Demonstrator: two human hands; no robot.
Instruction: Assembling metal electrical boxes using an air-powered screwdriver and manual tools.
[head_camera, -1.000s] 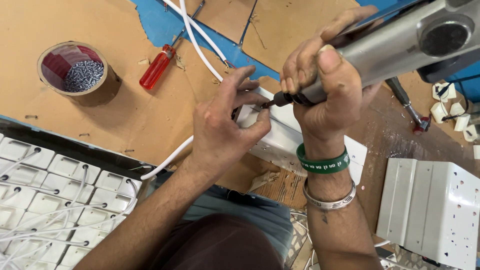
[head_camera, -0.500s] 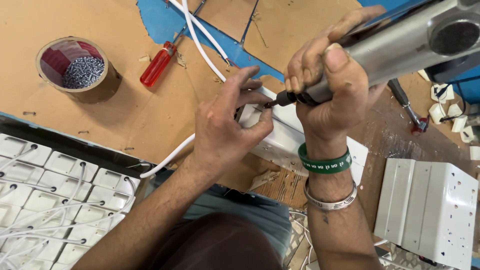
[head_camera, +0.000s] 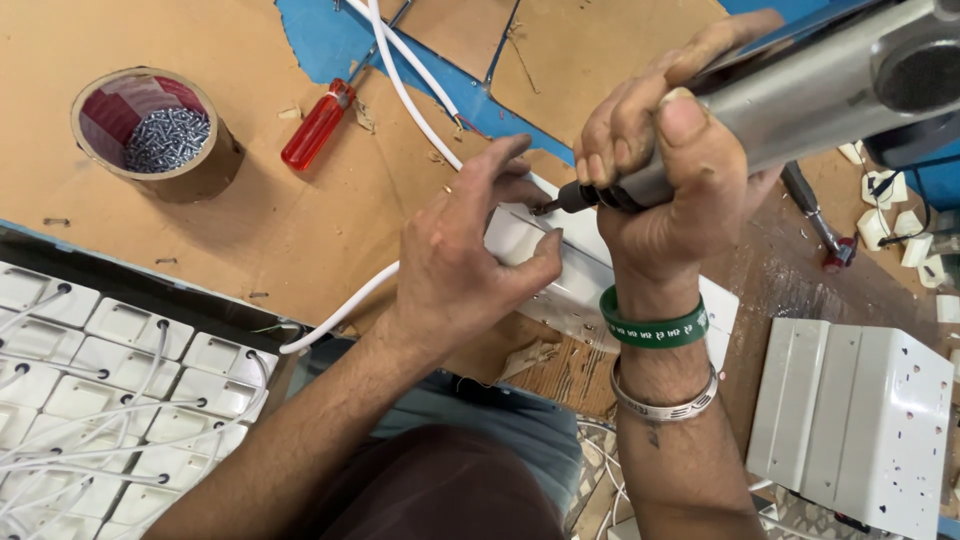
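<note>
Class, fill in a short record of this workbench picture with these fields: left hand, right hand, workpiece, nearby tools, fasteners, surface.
left hand: left hand steadies the white plastic box from above
right hand: right hand grips a grey power screwdriver, tip on the box
workpiece: white box with a white cable leading off
nearby tools: red-handled screwdriver
fasteners: screws in a tape roll
surface: cardboard sheet

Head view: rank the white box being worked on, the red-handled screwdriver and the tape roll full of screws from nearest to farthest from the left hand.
1. White box: directly under the left hand, which presses on it.
2. Red-handled screwdriver: up and to the left, lying on the cardboard.
3. Tape roll holding screws: farthest, at the upper left.
</note>
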